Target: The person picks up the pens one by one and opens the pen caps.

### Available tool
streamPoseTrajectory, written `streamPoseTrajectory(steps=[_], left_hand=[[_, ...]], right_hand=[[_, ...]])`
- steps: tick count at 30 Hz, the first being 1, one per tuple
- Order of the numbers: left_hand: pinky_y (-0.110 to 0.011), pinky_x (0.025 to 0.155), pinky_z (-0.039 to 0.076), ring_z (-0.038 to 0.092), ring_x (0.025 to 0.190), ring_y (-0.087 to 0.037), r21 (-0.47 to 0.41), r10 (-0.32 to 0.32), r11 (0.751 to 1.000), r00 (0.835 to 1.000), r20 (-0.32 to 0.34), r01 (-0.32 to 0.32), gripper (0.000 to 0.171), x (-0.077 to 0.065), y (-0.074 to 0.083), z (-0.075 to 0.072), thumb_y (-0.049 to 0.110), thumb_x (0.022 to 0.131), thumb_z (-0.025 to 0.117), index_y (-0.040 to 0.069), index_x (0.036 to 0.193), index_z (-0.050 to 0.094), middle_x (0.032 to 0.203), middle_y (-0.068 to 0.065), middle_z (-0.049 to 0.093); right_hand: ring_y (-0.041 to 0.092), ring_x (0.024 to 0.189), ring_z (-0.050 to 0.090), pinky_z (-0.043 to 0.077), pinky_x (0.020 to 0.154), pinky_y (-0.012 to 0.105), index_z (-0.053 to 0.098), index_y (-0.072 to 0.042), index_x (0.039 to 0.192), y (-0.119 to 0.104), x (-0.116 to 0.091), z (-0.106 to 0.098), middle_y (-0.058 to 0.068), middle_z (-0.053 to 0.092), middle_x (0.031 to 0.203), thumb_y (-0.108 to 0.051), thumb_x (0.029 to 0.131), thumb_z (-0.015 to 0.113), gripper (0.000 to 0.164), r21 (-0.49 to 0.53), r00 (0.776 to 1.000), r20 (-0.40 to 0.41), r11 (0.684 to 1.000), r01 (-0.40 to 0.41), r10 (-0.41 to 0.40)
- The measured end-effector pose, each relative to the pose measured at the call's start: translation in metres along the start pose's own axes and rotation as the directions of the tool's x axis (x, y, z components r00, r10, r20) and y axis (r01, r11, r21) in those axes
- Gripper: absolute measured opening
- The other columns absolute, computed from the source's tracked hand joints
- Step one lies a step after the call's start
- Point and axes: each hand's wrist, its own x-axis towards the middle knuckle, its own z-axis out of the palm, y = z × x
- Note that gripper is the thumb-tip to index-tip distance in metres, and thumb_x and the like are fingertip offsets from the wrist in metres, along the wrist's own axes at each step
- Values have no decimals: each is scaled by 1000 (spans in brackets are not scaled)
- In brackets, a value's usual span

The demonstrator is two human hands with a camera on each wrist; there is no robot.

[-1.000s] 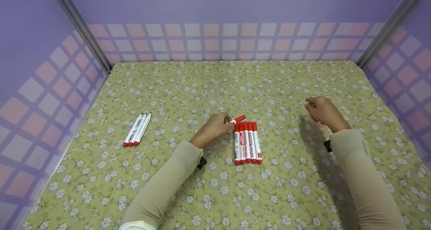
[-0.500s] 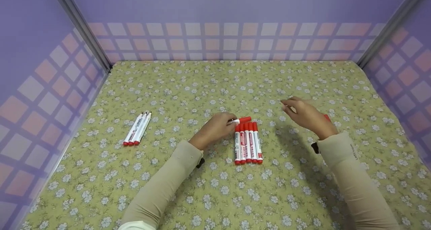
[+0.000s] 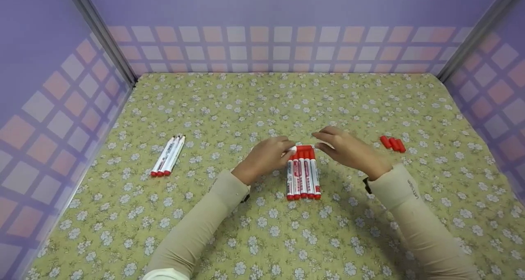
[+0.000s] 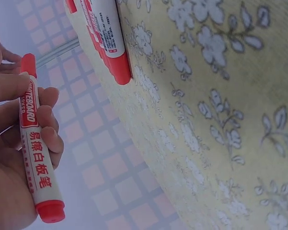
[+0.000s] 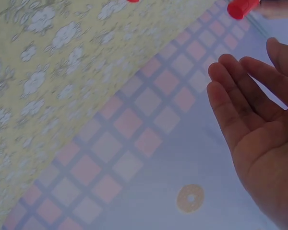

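Note:
My left hand (image 3: 264,156) grips a whiteboard marker (image 4: 36,143), white with red lettering and a red cap (image 3: 304,148) that points right. In the left wrist view the fingers wrap its barrel, thumb near the cap. That marker overlaps the top of a row of capped red markers (image 3: 303,179) lying side by side on the cloth. Just right of the held marker's cap is my right hand (image 3: 348,149), fingers extended and thumb apart. The right wrist view shows its palm (image 5: 264,148) with nothing in it.
Three uncapped white markers (image 3: 167,157) with red ends lie together on the left. Three loose red caps (image 3: 393,144) lie at the right. A flowered cloth (image 3: 229,99) covers the table, with purple checked panels (image 3: 283,46) at the back and sides.
My right hand has let go of a red cap beside two others at the right and moved left to the held marker. My left hand has turned its marker level and shifted slightly right.

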Motion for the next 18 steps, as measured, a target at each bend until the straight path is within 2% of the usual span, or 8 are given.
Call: streamPoseTrajectory(steps=[9,14,18], left_hand=[[-30,74,53,64,88,-15,107,103,990,994,-48,-97,26,-2,3,-1,25,100,52,12,116,68,105,-3,67],[-30,74,54,64,89,-16,132,111,986,992,-53,-103,30,-3,6,-2,27,101,50,11,121,66,107,-4,66],[-30,76,54,63,92,-16,125,117,986,991,-63,-108,31,-3,6,-2,26,100,51,9,123,65,107,-5,66]], right_hand=[[20,84,63,54,70,30,63,1,122,-16,9,13,14,64,103,-11,95,59,30,-24,996,21,996,82,-82],[16,76,60,52,65,28,65,2,117,-20,13,19,11,64,95,-11,95,59,26,-21,990,27,990,140,-139],[13,74,58,50,63,26,64,1,118,-23,14,22,9,62,92,-12,97,57,26,-58,991,46,990,129,-127]])
